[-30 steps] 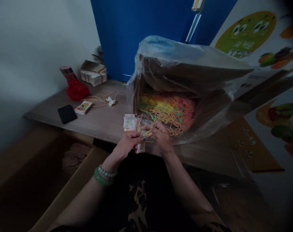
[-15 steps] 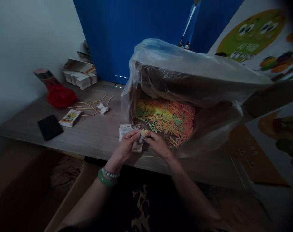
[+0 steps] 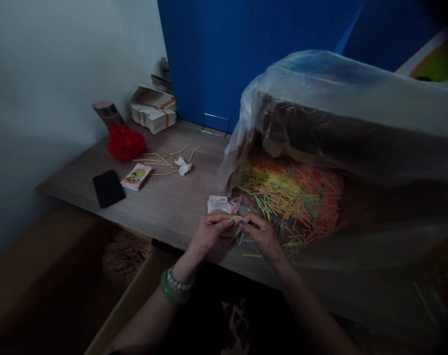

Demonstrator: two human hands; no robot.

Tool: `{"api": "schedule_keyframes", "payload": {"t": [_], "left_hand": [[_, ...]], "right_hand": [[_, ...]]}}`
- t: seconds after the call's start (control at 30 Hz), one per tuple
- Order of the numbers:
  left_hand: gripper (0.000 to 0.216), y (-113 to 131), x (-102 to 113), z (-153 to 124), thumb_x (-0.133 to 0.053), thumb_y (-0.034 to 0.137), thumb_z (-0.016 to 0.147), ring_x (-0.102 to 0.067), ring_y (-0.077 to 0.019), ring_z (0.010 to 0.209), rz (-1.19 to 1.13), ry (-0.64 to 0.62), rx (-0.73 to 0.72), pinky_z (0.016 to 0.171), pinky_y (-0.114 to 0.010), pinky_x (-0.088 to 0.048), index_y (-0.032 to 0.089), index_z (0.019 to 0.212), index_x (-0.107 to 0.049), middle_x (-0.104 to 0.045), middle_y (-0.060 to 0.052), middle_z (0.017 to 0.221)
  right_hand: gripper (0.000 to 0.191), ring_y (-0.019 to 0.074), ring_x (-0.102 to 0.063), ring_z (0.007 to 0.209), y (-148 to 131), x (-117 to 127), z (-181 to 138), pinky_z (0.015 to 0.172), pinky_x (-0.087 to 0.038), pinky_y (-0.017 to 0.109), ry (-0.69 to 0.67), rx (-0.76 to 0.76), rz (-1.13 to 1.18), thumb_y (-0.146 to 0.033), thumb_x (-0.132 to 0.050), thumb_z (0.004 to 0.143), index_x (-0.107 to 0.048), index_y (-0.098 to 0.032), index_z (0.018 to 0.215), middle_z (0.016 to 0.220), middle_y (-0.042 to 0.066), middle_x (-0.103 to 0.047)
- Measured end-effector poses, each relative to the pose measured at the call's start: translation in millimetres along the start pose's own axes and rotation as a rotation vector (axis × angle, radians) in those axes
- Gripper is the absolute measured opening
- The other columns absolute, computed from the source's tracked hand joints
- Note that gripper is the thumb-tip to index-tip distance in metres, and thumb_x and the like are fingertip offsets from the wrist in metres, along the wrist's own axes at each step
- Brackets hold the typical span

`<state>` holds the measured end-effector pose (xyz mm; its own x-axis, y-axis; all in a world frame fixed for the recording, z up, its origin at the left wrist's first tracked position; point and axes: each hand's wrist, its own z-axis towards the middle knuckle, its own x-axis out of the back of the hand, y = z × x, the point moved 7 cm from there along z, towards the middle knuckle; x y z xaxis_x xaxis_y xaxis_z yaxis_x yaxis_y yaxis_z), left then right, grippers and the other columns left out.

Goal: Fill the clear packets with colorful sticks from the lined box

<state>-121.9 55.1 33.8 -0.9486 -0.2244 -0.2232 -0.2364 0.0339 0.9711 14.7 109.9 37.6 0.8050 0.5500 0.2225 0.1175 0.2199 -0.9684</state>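
Your left hand (image 3: 209,231) & right hand (image 3: 262,236) pinch a small packet (image 3: 236,219) btwn fingertips at the table (image 3: 164,202) edge, beside the box's sticks (image 3: 293,197); looks mid-fill, so next steady it w/ a firm grip.

No words or numbers can be read. The small printed paper packet (image 3: 136,176) on the wooden surface (image 3: 164,202) shows only blurry colours.
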Motion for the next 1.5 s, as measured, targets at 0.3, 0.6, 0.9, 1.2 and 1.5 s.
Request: {"api": "schedule_keyframes", "payload": {"t": [0.3, 0.6, 0.9, 1.2, 1.5], "left_hand": [[0.012, 2.9, 26.3, -6.8, -0.077, 0.031, 0.069, -0.063, -0.0162, 0.081, -0.045, 0.102, -0.048, 0.078, -0.028, -0.050, 0.019, 0.070, -0.077, -0.071, -0.004, 0.080], [0.034, 4.4, 103.7, 1.1, -0.062, 0.033, 0.082, -0.060, -0.0139, 0.067, 0.413, 0.474, -0.153, 0.065, -0.024, -0.046, 0.019, 0.111, -0.072, -0.068, 0.000, 0.076], [0.036, -5.2, 118.1, 7.3, -0.054, 0.025, 0.088, -0.062, -0.0306, 0.103, 1.142, 0.620, -0.236, 0.092, -0.046, -0.047, 0.014, 0.119, -0.068, -0.066, -0.018, 0.117], [0.039, 3.9, 46.9, 5.5, -0.065, 0.041, 0.081, -0.061, -0.0186, 0.072, 0.736, 0.354, -0.166, 0.072, -0.035, -0.052, 0.016, 0.110, -0.071, -0.069, -0.009, 0.095], [0.046, -21.8, -22.0, 26.6, -0.084, 0.030, 0.057, -0.067, -0.0174, 0.060, -0.109, 0.145, 0.338, 0.052, -0.028, -0.054, 0.016, 0.098, -0.070, -0.073, -0.004, 0.079]], "right_hand": [[0.016, 0.0159, -0.056, 0.078, -16.6, -34.7, 8.5, 0.077, -0.042, 0.028, -0.050, 0.074, -0.092, -0.027, -0.054, 0.082, -0.058, -0.021, 0.069, 0.075, 0.000, -0.059], [0.023, 0.0215, -0.062, 0.086, 12.7, -27.4, 8.2, 0.078, -0.044, 0.032, 0.102, -0.283, -0.703, -0.035, -0.054, 0.088, -0.061, -0.019, 0.102, 0.097, 0.007, -0.068], [0.024, 0.0220, -0.065, 0.087, 42.9, -41.9, 31.1, 0.070, -0.042, 0.029, 0.129, -0.482, -0.845, -0.030, -0.053, 0.090, -0.065, -0.020, 0.108, 0.102, 0.008, -0.072], [0.027, 0.0178, -0.059, 0.092, 17.4, 1.5, 6.2, 0.080, -0.041, 0.026, 0.268, -0.194, -0.666, -0.024, -0.046, 0.094, -0.071, -0.022, 0.086, 0.095, 0.004, -0.068], [0.028, 0.0172, -0.062, 0.094, 28.9, 59.0, 1.0, 0.085, -0.046, 0.027, 0.085, -0.134, -0.491, -0.019, -0.043, 0.095, -0.070, -0.020, 0.104, 0.098, 0.004, -0.070]]}}
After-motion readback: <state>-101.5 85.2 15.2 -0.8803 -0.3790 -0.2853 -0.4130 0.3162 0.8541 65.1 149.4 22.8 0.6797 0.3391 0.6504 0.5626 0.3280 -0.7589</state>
